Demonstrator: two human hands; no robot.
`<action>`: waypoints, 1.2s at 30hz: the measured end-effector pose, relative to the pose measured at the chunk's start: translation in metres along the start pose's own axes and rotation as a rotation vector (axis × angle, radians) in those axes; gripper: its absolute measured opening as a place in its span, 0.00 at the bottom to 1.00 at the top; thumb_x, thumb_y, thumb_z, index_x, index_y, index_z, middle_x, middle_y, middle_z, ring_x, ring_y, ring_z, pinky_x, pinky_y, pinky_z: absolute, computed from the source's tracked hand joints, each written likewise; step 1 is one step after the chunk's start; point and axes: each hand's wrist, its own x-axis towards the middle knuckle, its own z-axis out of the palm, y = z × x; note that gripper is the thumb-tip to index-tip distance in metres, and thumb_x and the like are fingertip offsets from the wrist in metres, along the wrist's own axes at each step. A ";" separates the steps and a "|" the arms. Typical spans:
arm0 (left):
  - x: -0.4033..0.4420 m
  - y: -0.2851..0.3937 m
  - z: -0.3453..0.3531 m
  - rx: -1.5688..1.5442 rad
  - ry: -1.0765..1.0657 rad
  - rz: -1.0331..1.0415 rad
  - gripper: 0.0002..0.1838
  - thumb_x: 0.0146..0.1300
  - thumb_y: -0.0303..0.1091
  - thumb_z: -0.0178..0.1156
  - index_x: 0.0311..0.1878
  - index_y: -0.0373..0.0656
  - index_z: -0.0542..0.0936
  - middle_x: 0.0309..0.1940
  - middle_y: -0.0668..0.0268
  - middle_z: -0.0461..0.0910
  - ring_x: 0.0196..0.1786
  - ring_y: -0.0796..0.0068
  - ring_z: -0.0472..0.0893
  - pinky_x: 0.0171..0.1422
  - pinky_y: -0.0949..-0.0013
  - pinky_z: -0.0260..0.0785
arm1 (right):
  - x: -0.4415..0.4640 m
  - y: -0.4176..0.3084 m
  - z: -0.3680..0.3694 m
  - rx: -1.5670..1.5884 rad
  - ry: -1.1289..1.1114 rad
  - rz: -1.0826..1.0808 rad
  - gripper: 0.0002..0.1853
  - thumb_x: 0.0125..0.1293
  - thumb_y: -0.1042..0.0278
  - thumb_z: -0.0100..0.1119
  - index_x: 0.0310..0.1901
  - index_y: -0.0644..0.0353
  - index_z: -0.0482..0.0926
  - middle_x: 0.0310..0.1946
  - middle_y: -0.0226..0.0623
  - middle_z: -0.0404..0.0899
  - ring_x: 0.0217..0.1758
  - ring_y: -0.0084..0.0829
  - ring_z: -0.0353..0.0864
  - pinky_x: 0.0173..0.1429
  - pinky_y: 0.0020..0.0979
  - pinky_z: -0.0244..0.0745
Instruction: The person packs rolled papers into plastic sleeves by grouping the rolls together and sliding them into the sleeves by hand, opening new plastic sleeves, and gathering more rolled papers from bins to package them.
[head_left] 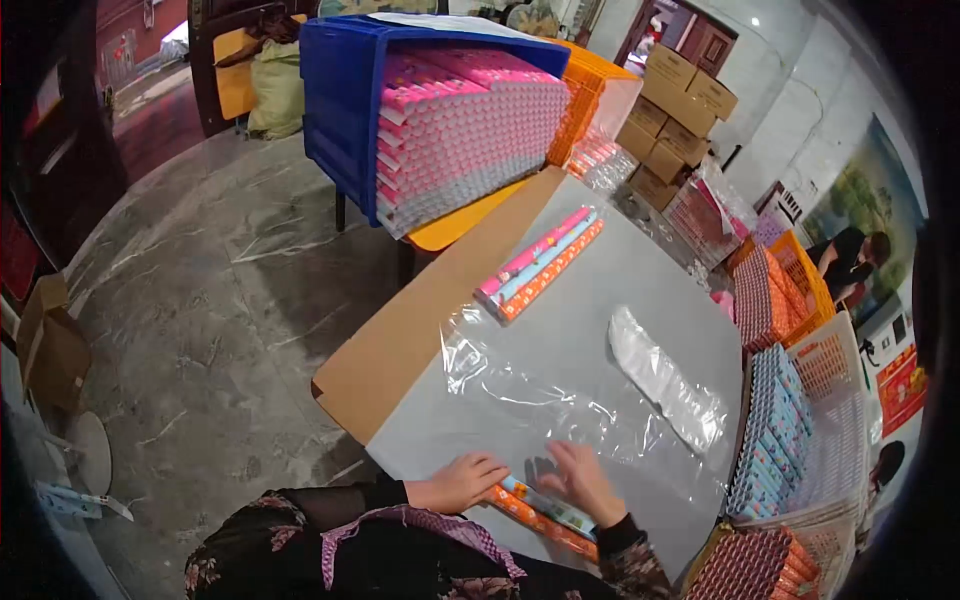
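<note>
On the grey table top (640, 290), close to my body, lie an orange patterned paper roll (540, 524) and a light-blue patterned paper roll (556, 508) side by side. My left hand (458, 484) has its fingers together, curled over the left ends of these rolls. Above their right part is my right hand (582, 484), open with fingers spread; contact with the rolls cannot be made out. A clear plastic bag (530, 390) spreads flat just beyond my hands. Farther back lies a bundle of pink, blue and orange rolls (540, 262) in clear wrapping.
A stack of clear bags (665, 380) lies on the table's right. A blue crate (340, 120) full of pink rolls stands beyond the far edge. Along the right are blue rolls (775, 430), red rolls (745, 570) and an orange basket (800, 285). Another person (850, 260) is at far right.
</note>
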 end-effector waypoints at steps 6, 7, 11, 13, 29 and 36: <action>0.005 -0.015 -0.001 -0.174 -0.036 0.040 0.26 0.61 0.43 0.64 0.58 0.38 0.74 0.52 0.57 0.75 0.53 0.52 0.74 0.60 0.55 0.68 | 0.199 0.060 -0.101 0.106 0.288 -0.216 0.17 0.61 0.68 0.70 0.50 0.62 0.83 0.39 0.43 0.85 0.39 0.43 0.84 0.44 0.37 0.78; 0.007 -0.017 -0.004 -0.206 -0.094 0.045 0.26 0.61 0.43 0.64 0.58 0.39 0.73 0.53 0.57 0.75 0.54 0.52 0.74 0.60 0.55 0.67 | 0.245 0.078 -0.107 0.396 0.328 -0.186 0.16 0.63 0.67 0.69 0.50 0.66 0.83 0.37 0.44 0.85 0.37 0.37 0.84 0.42 0.35 0.78; 0.010 -0.022 -0.003 -0.207 -0.108 0.070 0.27 0.58 0.43 0.66 0.57 0.41 0.74 0.55 0.59 0.74 0.56 0.55 0.72 0.61 0.55 0.67 | 0.411 0.042 -0.185 -0.061 0.444 -0.223 0.16 0.64 0.65 0.66 0.49 0.67 0.84 0.43 0.53 0.85 0.48 0.44 0.87 0.50 0.38 0.79; 0.009 -0.026 0.006 -0.235 -0.135 0.064 0.24 0.59 0.41 0.64 0.57 0.42 0.74 0.54 0.61 0.73 0.55 0.58 0.72 0.63 0.56 0.65 | 0.505 0.070 -0.196 -0.123 0.595 -0.309 0.18 0.62 0.62 0.67 0.49 0.67 0.85 0.44 0.52 0.86 0.49 0.44 0.87 0.53 0.37 0.79; -0.018 -0.074 0.158 -0.564 -0.017 -0.096 0.25 0.66 0.36 0.50 0.67 0.52 0.72 0.60 0.67 0.73 0.58 0.65 0.73 0.57 0.62 0.66 | 0.689 0.041 -0.173 -0.139 0.858 -0.022 0.28 0.55 0.46 0.71 0.48 0.65 0.86 0.42 0.50 0.87 0.50 0.46 0.87 0.57 0.39 0.78; -0.022 -0.063 0.173 -0.843 -0.322 -0.274 0.29 0.68 0.33 0.45 0.73 0.51 0.66 0.67 0.67 0.68 0.65 0.64 0.69 0.71 0.60 0.59 | 0.656 0.045 -0.188 0.203 0.713 0.005 0.13 0.62 0.63 0.69 0.40 0.66 0.85 0.26 0.32 0.81 0.25 0.24 0.81 0.28 0.27 0.80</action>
